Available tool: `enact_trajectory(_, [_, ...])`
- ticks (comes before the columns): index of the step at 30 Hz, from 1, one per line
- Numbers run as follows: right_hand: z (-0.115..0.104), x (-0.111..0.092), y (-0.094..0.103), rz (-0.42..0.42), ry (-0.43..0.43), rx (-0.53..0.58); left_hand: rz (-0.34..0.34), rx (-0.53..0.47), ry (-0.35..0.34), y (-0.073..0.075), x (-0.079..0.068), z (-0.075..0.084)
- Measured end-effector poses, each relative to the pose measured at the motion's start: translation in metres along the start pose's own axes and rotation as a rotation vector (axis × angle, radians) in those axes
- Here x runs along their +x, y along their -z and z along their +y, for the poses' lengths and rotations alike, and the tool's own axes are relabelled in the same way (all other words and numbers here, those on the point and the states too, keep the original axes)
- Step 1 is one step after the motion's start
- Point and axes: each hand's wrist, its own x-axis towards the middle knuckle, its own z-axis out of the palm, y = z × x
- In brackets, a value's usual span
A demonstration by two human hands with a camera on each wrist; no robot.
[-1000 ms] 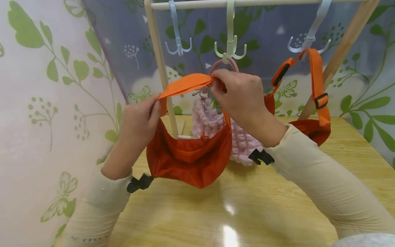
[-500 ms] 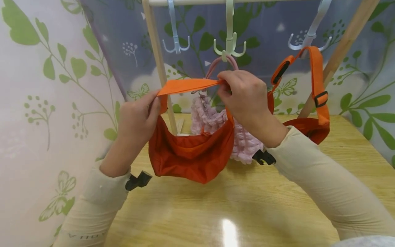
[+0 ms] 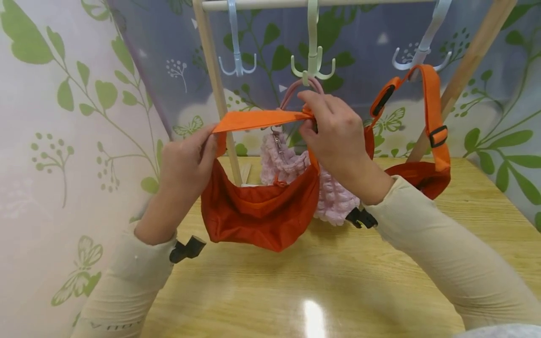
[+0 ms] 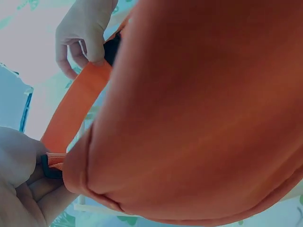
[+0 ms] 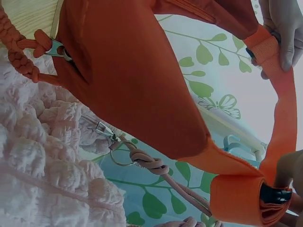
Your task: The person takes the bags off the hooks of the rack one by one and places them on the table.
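Observation:
An orange-red shoulder bag (image 3: 262, 220) hangs between my two hands by its bright orange strap (image 3: 258, 120). My left hand (image 3: 183, 164) pinches the strap's left end; in the left wrist view a black slider (image 4: 53, 168) sits at its fingers. My right hand (image 3: 336, 129) grips the strap's right end, where the right wrist view shows folded webbing and a black buckle (image 5: 274, 195). A braided zipper pull (image 5: 19, 54) dangles from the bag. Just behind is a fluffy pink bag (image 3: 336, 195), its handle on a pale green hook (image 3: 312, 65).
A blue hook (image 3: 238, 63) hangs at left on the rack's white rail (image 3: 270, 4). At right, another orange bag (image 3: 439, 180) hangs from a pale blue hook (image 3: 420, 56). Below is a wooden tabletop (image 3: 253, 291); a leaf-patterned wall (image 3: 38, 188) stands close on the left.
The strap, arched a second ago, is now stretched flatter between my hands. My right hand has shifted slightly right and lower. Both hands still hold the strap.

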Motion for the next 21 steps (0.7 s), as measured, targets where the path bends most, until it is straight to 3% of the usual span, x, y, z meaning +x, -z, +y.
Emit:
enact_trajectory(10, [0.007, -0.002, -0.004, 0.088, 0.014, 0.023, 0.035, -0.019, -0.066, 0.001, -0.004, 0.007])
enact_trajectory(21, [0.005, -0.005, -0.01, 0.117, -0.058, -0.086, 0.054, -0.084, -0.107, 0.0, -0.003, 0.015])
